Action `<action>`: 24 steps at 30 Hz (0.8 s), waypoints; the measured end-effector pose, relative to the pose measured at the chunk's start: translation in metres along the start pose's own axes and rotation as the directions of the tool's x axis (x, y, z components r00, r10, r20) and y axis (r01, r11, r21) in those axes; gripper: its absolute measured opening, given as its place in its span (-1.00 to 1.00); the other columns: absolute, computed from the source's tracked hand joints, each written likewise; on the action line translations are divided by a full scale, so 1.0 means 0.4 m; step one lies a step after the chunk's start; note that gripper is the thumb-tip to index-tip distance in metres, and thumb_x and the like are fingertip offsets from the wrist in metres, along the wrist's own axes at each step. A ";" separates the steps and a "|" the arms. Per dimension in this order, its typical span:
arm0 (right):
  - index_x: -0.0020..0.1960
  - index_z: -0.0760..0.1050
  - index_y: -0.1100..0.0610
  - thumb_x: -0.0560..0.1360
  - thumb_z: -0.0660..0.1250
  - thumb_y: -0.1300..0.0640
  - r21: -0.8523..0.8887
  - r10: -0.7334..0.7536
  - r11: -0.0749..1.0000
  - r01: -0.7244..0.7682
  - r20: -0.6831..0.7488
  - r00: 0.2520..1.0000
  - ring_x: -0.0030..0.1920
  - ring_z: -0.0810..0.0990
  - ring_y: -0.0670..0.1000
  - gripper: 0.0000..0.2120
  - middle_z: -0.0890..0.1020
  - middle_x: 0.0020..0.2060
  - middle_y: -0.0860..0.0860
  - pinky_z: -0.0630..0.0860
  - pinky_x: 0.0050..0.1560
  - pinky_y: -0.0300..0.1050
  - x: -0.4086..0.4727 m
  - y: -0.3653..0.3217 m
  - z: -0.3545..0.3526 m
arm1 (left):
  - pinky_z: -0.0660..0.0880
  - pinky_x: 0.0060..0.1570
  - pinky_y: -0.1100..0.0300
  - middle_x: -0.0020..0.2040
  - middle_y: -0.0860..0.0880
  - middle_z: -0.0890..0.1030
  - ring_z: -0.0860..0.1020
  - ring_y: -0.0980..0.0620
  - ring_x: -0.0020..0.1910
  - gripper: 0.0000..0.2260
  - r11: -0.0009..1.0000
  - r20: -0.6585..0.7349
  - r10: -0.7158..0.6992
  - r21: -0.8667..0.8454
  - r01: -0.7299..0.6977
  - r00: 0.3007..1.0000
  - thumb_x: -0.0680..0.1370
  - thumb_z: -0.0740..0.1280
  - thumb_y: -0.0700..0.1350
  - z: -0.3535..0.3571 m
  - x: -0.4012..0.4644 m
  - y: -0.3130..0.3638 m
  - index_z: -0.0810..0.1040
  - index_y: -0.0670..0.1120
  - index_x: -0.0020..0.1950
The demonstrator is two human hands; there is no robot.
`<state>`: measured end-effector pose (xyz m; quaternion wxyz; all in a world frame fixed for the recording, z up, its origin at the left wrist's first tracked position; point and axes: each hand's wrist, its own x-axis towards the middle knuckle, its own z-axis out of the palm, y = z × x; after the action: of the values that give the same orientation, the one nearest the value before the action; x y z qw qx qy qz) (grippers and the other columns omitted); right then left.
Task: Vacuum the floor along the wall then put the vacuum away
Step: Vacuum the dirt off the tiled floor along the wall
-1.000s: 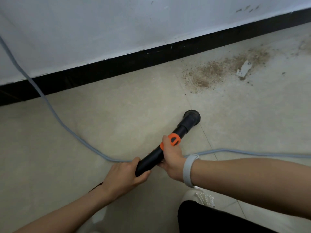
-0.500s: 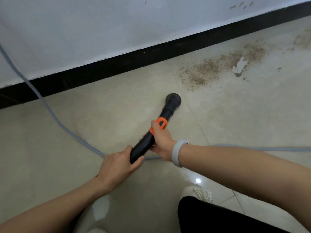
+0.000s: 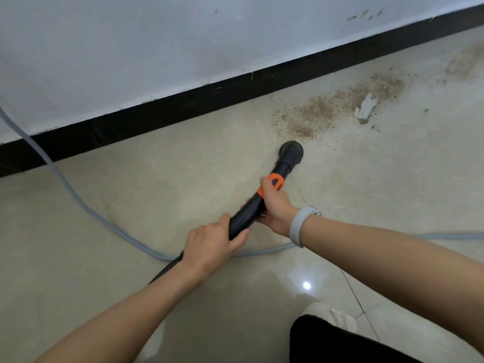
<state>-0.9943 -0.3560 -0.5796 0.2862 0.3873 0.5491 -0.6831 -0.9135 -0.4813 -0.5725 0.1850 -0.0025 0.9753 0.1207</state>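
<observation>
Both my hands grip the vacuum wand (image 3: 251, 208), left hand (image 3: 212, 243) behind, right hand (image 3: 275, 208) by its orange collar (image 3: 273, 182); nozzle (image 3: 292, 151) on the floor (image 3: 131, 195), just short of the dirt patch (image 3: 337, 108) by the baseboard (image 3: 183, 111). Vacuuming underway; next, push forward through it.

An indoor room, likely a home: tiled floor (image 3: 131, 205), black skirting (image 3: 183, 111) (scuffed), white wall (image 3: 131, 48).
</observation>
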 end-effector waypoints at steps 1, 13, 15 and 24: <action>-0.12 0.34 0.13 0.56 0.22 -0.03 -0.018 0.001 1.000 0.000 0.020 1.000 0.01 0.57 0.20 -0.76 0.53 -0.09 0.17 0.53 -0.23 -0.03 0.011 -0.015 0.024 | 0.42 -0.12 0.06 -0.03 -0.13 0.64 0.58 -0.20 0.00 -0.56 1.000 -0.021 -0.027 -0.006 0.027 0.999 0.53 0.11 0.28 -0.008 0.011 -0.010 0.39 -0.07 0.10; -0.12 0.32 0.11 0.54 0.22 -0.06 -0.072 -0.061 0.995 0.069 0.114 0.992 0.16 0.56 0.22 -0.76 0.53 0.05 0.18 0.56 0.03 0.08 0.152 -0.231 0.159 | 0.42 -0.16 0.05 -0.11 -0.14 0.62 0.57 -0.21 -0.11 -0.56 0.984 -0.121 -0.159 -0.102 0.147 0.980 0.53 0.12 0.27 -0.090 0.250 -0.034 0.37 -0.10 0.05; -0.10 0.34 0.12 0.54 0.23 -0.06 -0.073 -0.063 0.995 0.073 0.127 0.990 0.11 0.59 0.22 -0.75 0.54 -0.01 0.17 0.58 -0.03 0.06 0.181 -0.244 0.150 | 0.41 -0.17 0.06 -0.12 -0.12 0.62 0.58 -0.20 -0.11 -0.57 0.984 -0.135 -0.167 -0.083 0.157 0.977 0.54 0.12 0.27 -0.085 0.273 -0.018 0.36 -0.10 0.03; -0.06 0.35 0.14 0.57 0.21 -0.02 -0.010 -0.119 0.993 0.120 0.052 0.992 -0.33 0.59 0.08 -0.79 0.53 -0.29 0.11 0.55 -0.32 -0.09 0.240 -0.344 0.028 | 0.31 -0.27 0.13 -0.12 -0.06 0.62 0.59 -0.15 -0.14 -0.58 0.999 -0.143 -0.041 0.018 0.044 0.989 0.56 0.08 0.27 -0.083 0.376 0.107 0.34 -0.09 0.06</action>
<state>-1.1607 -0.3314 -0.5868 0.2615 0.3341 0.5682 -0.7050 -1.0677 -0.4414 -0.5868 0.1172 -0.0298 0.9870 0.1059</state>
